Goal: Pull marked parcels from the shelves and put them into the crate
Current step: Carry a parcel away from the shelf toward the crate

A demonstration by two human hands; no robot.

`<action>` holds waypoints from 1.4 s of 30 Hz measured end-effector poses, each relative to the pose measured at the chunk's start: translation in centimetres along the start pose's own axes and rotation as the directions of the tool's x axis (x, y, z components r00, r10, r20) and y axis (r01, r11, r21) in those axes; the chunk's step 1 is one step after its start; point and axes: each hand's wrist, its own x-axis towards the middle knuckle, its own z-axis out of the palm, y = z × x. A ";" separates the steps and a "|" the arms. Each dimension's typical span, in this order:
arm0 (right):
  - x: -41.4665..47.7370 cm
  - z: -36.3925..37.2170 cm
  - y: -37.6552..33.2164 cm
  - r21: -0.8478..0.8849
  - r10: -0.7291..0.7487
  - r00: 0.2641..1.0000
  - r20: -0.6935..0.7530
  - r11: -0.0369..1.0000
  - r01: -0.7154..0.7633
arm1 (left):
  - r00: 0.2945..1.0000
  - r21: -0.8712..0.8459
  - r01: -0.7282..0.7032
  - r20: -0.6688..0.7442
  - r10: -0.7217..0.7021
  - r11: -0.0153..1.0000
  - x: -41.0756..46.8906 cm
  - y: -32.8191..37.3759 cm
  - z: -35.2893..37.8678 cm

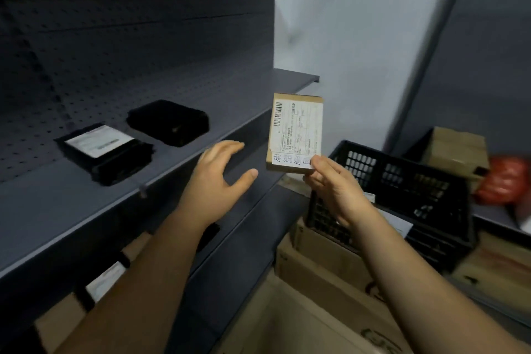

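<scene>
My right hand (333, 190) pinches the lower edge of a small brown cardboard parcel (294, 129) and holds it upright in the air, right of the shelf end. Its white shipping label has a barcode, and a handwritten strip runs along the bottom. My left hand (221, 178) hovers with its fingers spread over the front edge of the dark grey shelf (86, 201), holding nothing. The black slatted crate (408, 190) stands low at the right, just behind and below the parcel. Two black parcels lie on the shelf: one with a white label (103, 152), one plain (169, 122).
Brown cardboard boxes (324, 261) are stacked under and around the crate. A red bag (502, 181) and another carton (457, 149) sit at the far right. Lower shelves hold more labelled parcels (103, 279). A pale wall lies behind.
</scene>
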 end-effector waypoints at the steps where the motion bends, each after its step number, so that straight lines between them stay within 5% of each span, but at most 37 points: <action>1: -0.1 -1.3 0.0 -0.001 -0.003 1.000 -0.030 1.000 0.003 | 1.000 -0.018 -0.018 0.024 0.018 1.000 1.0 0.3 1.3; 7: -0.3 -7.7 -0.5 -0.043 -0.050 0.962 -0.269 0.998 0.040 | 0.979 -0.179 -0.129 0.133 0.154 0.975 6.1 1.6 9.1; 19: -4.1 -17.1 2.3 -0.105 -0.018 0.748 -0.664 0.992 -0.069 | 0.865 -0.408 -0.186 0.364 0.346 0.894 10.5 5.1 22.8; 28: -4.7 -25.8 2.9 -0.096 0.009 0.721 -0.693 0.990 -0.104 | 0.818 -0.441 -0.200 0.416 0.397 0.875 12.5 9.9 31.7; 42: 4.3 -38.9 4.6 -0.017 0.180 0.790 -0.586 0.972 -0.234 | 0.849 -0.255 -0.083 0.487 0.202 0.963 18.5 10.7 42.6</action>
